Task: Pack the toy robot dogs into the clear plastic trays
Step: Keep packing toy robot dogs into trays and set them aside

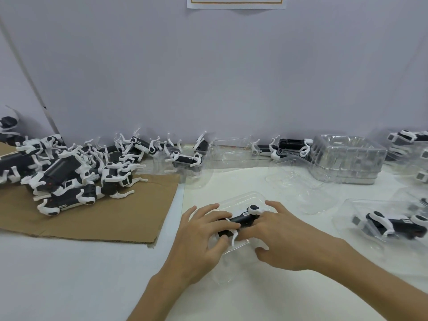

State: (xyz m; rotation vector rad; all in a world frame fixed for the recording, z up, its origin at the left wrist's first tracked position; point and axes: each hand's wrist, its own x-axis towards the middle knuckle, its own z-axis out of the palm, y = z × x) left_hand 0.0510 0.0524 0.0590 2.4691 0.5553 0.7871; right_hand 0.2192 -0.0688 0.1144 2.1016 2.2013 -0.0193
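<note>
Soft, even light, faint shadows.
Wide-angle bend at edges; slight blur throughout; dull glints on stacked clear plastic trays (347,156).

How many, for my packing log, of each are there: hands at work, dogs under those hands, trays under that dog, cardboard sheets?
Hands: 2, the left hand and the right hand
Toy robot dog under the hands: 1
Clear plastic tray under that dog: 1
Cardboard sheet: 1
Total: 5
</note>
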